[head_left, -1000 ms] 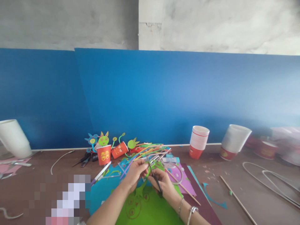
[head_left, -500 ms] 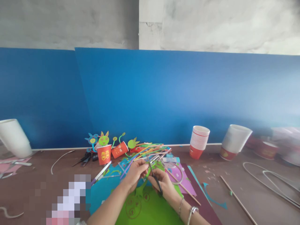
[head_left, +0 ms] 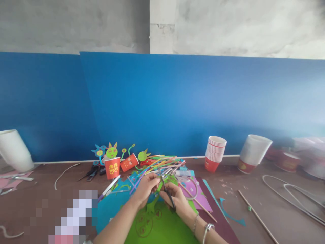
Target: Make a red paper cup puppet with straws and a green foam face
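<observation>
My right hand (head_left: 175,198) is wrapped round the handles of black-handled scissors (head_left: 166,190), whose blades point up and away between my hands. Close beside the blades, my left hand (head_left: 147,186) pinches a small green paper piece (head_left: 159,179); how much of it lies behind the fingers is hidden. Below my hands lies a green sheet (head_left: 165,223) with a round face outline (head_left: 144,224) and a small heart circle (head_left: 157,214) drawn on it. A green paper strip (head_left: 151,205) rests over the sheet.
Decorated red cups (head_left: 112,168) stand at the back left, near colourful sticks (head_left: 162,161). Stacked paper cups (head_left: 215,152) are at the back right. A blue sheet (head_left: 106,210), a purple sheet (head_left: 203,200), a thin stick (head_left: 256,215) and wire loops (head_left: 289,195) surround the work area. A pixelated patch covers the lower left.
The view has shifted very slightly. Both hands and the scissors keep nearly the same position.
</observation>
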The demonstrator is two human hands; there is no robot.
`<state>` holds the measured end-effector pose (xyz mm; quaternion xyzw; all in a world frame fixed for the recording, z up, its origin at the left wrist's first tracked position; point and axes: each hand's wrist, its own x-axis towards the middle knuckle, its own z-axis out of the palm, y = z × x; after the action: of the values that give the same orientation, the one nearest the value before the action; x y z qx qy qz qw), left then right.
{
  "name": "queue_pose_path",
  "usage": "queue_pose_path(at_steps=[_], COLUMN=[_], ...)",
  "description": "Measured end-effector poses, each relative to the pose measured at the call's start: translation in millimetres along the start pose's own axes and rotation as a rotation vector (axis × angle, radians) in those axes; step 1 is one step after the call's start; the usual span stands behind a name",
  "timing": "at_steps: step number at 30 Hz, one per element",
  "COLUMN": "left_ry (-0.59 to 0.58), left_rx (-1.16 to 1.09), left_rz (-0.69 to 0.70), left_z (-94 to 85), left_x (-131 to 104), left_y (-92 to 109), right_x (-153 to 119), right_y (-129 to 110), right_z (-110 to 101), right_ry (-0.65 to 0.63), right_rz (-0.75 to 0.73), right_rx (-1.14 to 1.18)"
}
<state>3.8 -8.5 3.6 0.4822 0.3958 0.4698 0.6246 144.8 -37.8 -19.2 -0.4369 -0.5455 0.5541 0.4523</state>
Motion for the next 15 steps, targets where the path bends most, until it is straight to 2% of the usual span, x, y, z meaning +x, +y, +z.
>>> queue_pose_path(at_steps=[15], left_ry=[-0.013], left_rx=[0.019], left_rz=[-0.002], left_z=[-1.0], left_x=[1.0], left_y=[0.0], right_x=[-1.4], right_y=[-1.3], right_z=[0.4], right_ry=[-0.004], right_rz=[0.010], right_rx=[0.011])
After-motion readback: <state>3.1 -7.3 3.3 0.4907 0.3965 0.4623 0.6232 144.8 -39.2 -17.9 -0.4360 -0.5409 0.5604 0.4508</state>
